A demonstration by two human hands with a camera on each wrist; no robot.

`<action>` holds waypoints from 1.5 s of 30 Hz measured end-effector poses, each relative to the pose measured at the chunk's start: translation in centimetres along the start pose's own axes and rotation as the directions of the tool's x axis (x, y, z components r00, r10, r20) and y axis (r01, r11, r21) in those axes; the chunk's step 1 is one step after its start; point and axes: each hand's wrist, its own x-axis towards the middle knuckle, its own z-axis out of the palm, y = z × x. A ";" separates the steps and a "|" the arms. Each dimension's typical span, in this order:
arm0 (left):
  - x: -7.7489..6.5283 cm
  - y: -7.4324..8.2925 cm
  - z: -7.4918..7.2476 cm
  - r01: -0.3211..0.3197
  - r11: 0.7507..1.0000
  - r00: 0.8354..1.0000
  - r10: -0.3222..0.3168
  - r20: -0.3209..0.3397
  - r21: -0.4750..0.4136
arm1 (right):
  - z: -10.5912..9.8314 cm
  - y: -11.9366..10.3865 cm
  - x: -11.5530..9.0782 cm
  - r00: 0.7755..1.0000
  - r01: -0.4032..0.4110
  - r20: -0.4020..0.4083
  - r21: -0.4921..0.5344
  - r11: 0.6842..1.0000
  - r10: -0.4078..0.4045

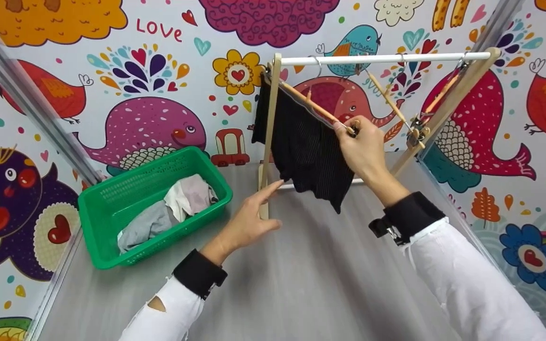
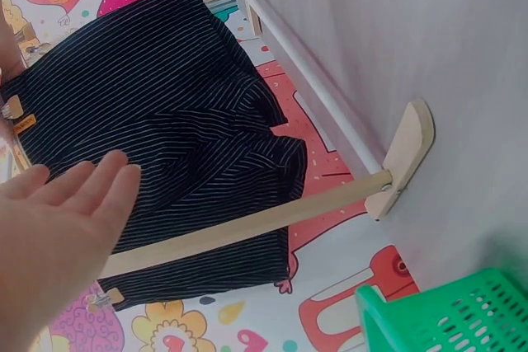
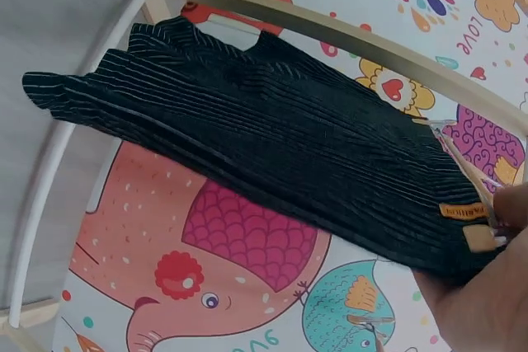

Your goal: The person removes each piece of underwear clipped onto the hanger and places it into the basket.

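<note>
Black pinstriped shorts [image 1: 313,156] hang by the waistband from a wooden clip hanger [image 1: 318,110]. At the hanger's near end, my right hand [image 1: 364,147] pinches the clip end together with the waistband. A clip pad [image 3: 478,238] and a small tan label [image 3: 464,211] show by the thumb in the right wrist view. The far end of the waistband sits in another clip [image 2: 106,298], seen in the left wrist view. My left hand [image 1: 249,220], fingers extended and thumb apart, is beside the rack's left post, holding nothing.
A wooden rack with a white top rod [image 1: 382,58] stands against the patterned wall; other clip hangers [image 1: 389,99] hang at its right. A lower white bar [image 2: 313,80] joins its posts. On the left, a green basket [image 1: 88,213] holds grey and pale crumpled cloths [image 1: 147,226].
</note>
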 end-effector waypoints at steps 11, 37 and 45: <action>-0.1 0.0 -0.2 0.016 1.000 1.000 -0.016 -0.010 0.008 | -0.4 0.1 -0.1 0.997 0.076 -0.029 0.045 0.996 -0.075; -0.9 -0.5 -2.5 0.080 0.997 0.995 -0.079 -0.067 0.013 | -4.6 1.5 -1.5 0.975 0.200 -0.110 0.072 0.977 -0.191; -0.8 -0.4 -2.8 0.078 0.997 0.995 -0.076 -0.064 0.026 | -7.0 2.6 -2.9 0.971 0.211 -0.145 0.122 0.970 -0.193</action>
